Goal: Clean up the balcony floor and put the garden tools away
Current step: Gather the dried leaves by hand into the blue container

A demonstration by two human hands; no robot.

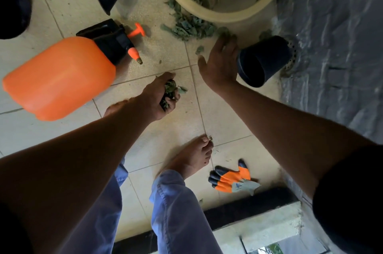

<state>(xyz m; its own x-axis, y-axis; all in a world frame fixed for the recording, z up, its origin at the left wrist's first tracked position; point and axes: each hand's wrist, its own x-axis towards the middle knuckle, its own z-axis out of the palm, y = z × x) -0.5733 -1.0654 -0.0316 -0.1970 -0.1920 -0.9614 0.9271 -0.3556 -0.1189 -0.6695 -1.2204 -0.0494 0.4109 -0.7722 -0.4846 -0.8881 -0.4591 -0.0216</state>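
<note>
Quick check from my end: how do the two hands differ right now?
The left hand has its fingers curled round a clump of leaves; the right hand is spread flat and holds nothing. The left hangs over bare tile; the right reaches toward the leaf pile, beside the tipped black pot. Both are bare; the gloves lie on the floor.

Pale square floor tiles [176, 125] meet a grey, perhaps stone, wall [335, 36] under soft daylight.
</note>
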